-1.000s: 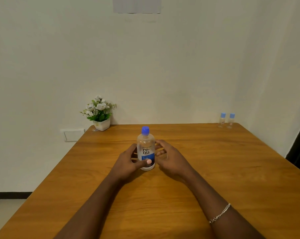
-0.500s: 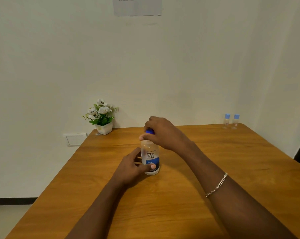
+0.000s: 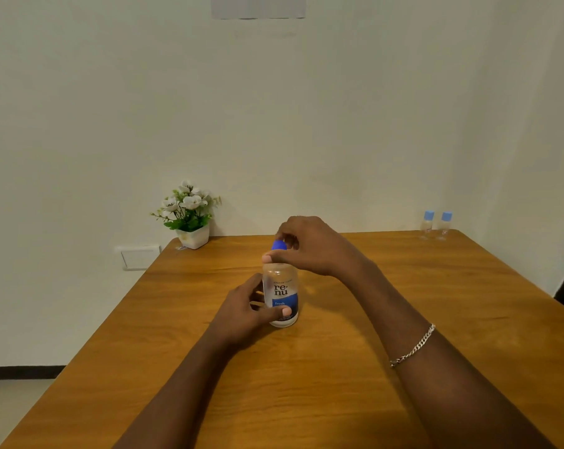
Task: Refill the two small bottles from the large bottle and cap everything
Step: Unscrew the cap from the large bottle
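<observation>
While seen from the head camera alone: a large clear plastic bottle with a white-and-blue label (image 3: 281,294) upright near the middle of a brown wooden table (image 3: 339,384), topped by a round blue screw cap (image 3: 279,245). Left hand (image 3: 243,311) wrapped round the lower body of the large bottle, thumb across the label, fingers behind, closed and bracing it against the tabletop. Right hand (image 3: 313,244) arched over the neck, fingertips (image 3: 267,257) pinched on the blue cap; whether loosened or tight, impossible to tell. Two small clear bottles with pale blue caps (image 3: 435,225) side by side at the far right corner, well apart from the hands, both capped and untouched. A small white pot of white artificial flowers (image 3: 190,215) at the far left edge against the wall.

Likely step: unscrewing the large bottle, refilling not yet begun.

Possible trouble: too firm a squeeze on the soft plastic wall as the cap comes free, pushing liquid out of the neck. Too slack a brace, and the bottle twisting with the cap or tipping. A loosened cap slipping from the fingertips and rolling across the smooth wood.
</observation>
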